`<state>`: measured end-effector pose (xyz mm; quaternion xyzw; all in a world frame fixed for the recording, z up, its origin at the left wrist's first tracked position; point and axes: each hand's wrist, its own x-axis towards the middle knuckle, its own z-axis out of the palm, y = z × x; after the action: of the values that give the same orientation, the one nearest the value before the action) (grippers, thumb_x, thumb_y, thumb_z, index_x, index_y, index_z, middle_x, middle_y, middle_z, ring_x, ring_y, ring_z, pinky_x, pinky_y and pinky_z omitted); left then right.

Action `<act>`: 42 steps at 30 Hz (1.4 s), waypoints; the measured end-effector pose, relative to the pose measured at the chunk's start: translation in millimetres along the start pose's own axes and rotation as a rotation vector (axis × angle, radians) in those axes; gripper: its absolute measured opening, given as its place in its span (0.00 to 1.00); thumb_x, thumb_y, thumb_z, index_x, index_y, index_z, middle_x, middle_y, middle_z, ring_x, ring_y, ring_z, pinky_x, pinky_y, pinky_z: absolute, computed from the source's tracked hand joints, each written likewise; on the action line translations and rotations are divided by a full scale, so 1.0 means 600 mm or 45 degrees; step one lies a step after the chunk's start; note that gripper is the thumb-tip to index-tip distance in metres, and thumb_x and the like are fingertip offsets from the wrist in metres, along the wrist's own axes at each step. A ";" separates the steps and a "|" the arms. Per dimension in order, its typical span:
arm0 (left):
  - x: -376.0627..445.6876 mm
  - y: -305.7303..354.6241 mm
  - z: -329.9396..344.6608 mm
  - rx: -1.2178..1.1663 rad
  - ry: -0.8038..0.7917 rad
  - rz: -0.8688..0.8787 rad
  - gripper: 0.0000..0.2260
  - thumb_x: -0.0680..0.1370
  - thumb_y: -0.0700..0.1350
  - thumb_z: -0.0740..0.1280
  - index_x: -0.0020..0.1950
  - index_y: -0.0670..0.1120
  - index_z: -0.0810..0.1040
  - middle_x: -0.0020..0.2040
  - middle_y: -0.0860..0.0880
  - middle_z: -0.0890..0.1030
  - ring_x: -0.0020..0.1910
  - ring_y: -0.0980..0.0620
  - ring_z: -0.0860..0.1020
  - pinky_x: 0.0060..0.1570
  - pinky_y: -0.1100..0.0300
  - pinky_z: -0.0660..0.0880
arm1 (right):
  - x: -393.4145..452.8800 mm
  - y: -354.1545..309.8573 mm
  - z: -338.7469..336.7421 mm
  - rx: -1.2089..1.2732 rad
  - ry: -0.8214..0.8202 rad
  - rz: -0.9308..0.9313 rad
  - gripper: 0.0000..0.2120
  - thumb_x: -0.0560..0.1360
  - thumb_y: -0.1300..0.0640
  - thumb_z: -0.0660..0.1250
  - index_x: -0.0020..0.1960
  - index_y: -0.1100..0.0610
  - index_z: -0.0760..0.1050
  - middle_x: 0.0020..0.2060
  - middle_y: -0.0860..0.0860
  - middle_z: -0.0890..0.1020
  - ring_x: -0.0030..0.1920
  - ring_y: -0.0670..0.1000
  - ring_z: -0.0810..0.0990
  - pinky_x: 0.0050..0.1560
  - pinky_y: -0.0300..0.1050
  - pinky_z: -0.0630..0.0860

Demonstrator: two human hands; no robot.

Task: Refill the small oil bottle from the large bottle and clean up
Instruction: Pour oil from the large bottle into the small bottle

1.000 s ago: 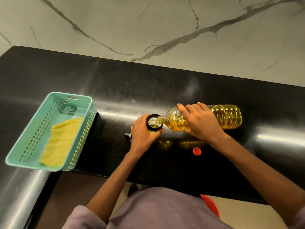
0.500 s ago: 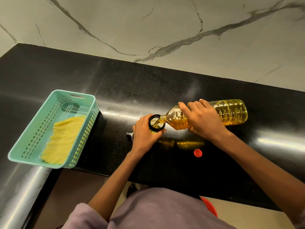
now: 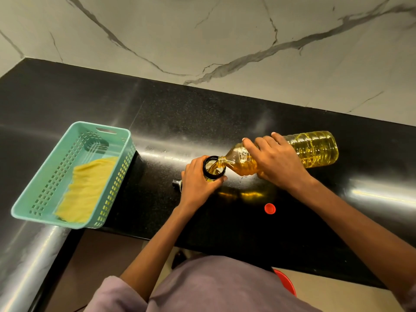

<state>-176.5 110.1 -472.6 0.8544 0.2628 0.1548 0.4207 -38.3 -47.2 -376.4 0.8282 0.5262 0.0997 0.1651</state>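
Home kitchen, by the look of it. Polished black stone surface (image 3: 180,113) with speckled grain, meeting a wall of pale marble-look tiles (image 3: 202,37) with grey veins. Large bottle (image 3: 315,149) of yellow cooking oil tipped over a small oil bottle (image 3: 213,170). Teal plastic basket (image 3: 67,145) holds a yellow cloth (image 3: 87,190).

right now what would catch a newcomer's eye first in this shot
The eye goes first to the large bottle of golden oil, tipped almost flat mid-counter in the right hand, pouring into the small oil bottle that the left hand grips. Next comes the teal basket at the left edge, holding a yellow cloth. A small red cap lies loose on the black counter, nearer the person.
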 end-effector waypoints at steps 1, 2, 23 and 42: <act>0.000 0.000 0.000 0.001 0.002 0.002 0.28 0.67 0.58 0.75 0.63 0.52 0.71 0.59 0.53 0.74 0.59 0.55 0.70 0.57 0.59 0.60 | 0.000 0.000 0.000 -0.003 -0.002 0.000 0.43 0.61 0.54 0.79 0.70 0.59 0.61 0.52 0.60 0.79 0.52 0.59 0.79 0.61 0.59 0.72; -0.001 0.000 -0.001 0.002 0.002 0.004 0.28 0.67 0.58 0.75 0.63 0.52 0.71 0.59 0.53 0.74 0.59 0.55 0.70 0.57 0.59 0.60 | 0.001 -0.001 0.000 -0.005 -0.004 -0.001 0.42 0.62 0.55 0.78 0.70 0.59 0.61 0.52 0.60 0.79 0.52 0.59 0.78 0.61 0.59 0.72; -0.001 0.000 -0.001 -0.007 0.007 0.012 0.29 0.67 0.58 0.75 0.63 0.52 0.71 0.59 0.53 0.75 0.59 0.54 0.70 0.57 0.59 0.61 | 0.004 0.004 -0.005 -0.018 0.001 -0.003 0.42 0.63 0.54 0.77 0.70 0.59 0.60 0.53 0.61 0.78 0.53 0.60 0.78 0.63 0.60 0.71; 0.000 -0.002 0.000 -0.004 -0.005 0.006 0.29 0.67 0.59 0.74 0.64 0.52 0.71 0.59 0.53 0.75 0.59 0.54 0.70 0.56 0.59 0.60 | 0.003 0.003 -0.008 -0.029 -0.011 -0.009 0.40 0.64 0.55 0.76 0.70 0.59 0.61 0.52 0.60 0.78 0.52 0.60 0.78 0.62 0.59 0.71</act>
<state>-176.9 110.7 -473.8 0.8546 0.2597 0.1545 0.4223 -37.8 -45.5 -371.6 0.8249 0.5271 0.1015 0.1771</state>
